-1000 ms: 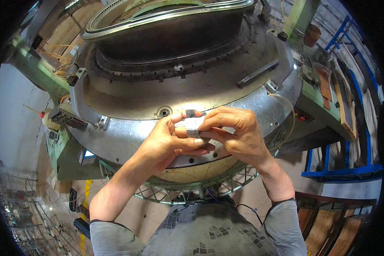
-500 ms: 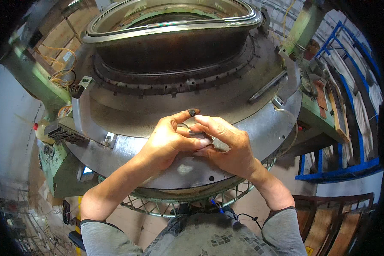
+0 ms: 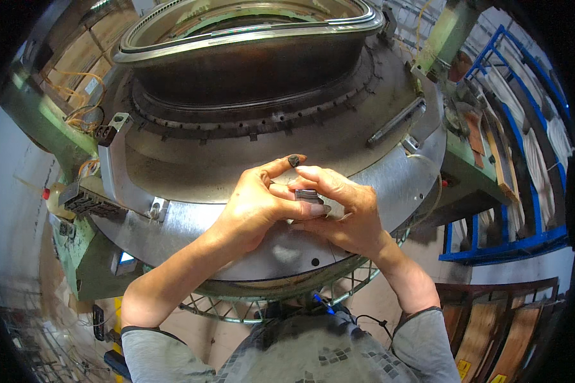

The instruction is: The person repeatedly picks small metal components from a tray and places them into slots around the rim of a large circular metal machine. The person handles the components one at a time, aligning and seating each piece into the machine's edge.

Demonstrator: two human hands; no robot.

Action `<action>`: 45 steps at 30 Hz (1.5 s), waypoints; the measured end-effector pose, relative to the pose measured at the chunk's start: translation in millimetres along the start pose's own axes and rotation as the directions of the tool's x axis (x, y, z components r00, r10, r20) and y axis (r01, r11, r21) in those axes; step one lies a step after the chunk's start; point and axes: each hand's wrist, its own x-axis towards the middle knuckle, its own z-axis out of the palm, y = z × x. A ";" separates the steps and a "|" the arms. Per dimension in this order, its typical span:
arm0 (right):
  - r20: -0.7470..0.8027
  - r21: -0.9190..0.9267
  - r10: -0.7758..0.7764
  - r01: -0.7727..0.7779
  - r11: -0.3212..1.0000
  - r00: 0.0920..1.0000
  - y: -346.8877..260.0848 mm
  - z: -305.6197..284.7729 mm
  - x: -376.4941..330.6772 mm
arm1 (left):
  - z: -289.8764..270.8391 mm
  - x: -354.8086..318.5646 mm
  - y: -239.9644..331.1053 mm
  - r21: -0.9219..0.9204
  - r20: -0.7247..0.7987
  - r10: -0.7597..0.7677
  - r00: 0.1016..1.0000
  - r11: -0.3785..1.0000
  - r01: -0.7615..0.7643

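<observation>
My left hand (image 3: 249,207) and my right hand (image 3: 348,207) meet above the front rim of a large round metal ring (image 3: 191,255). Between them is a small dark block with a ribbed, shiny face (image 3: 306,193), pinched by the fingers of both hands. The left thumb lies along its near side, while the right fingers curl round from the right. At the tip of my left index finger sits a dark lump (image 3: 293,161), too small to make out. Fingers hide the block's lower part.
A tall dark cylinder (image 3: 236,76) with a bright rim rises from the ring. Metal brackets (image 3: 158,208) and a bar (image 3: 396,122) sit on the ring. Green posts (image 3: 51,124) flank it. At right stands a blue rack (image 3: 505,249) holding pale sheets.
Both hands remain together, with the fingers shifted slightly around the block, whose ribbed face now shows more. The surroundings have moved a little left in the view.
</observation>
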 end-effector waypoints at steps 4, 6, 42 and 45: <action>-0.019 -0.003 0.021 -0.021 1.000 1.000 -1.9 -1.7 0.1 | -0.8 0.9 -7.3 -0.031 0.050 0.059 0.997 0.998 -0.057; 0.032 0.012 0.127 -0.128 0.992 0.991 -4.3 -7.7 -1.6 | -4.5 2.4 -8.3 -0.150 0.068 0.040 0.997 0.988 -0.029; -0.084 0.203 0.230 -0.209 0.957 0.970 -26.7 -4.4 52.1 | -1.8 -3.3 19.4 0.217 -0.127 0.565 0.815 0.818 -0.533; -0.087 0.328 0.212 -0.174 0.929 0.973 -23.1 -5.9 65.6 | -1.2 -1.7 27.7 0.257 -0.148 0.620 0.770 0.776 -0.576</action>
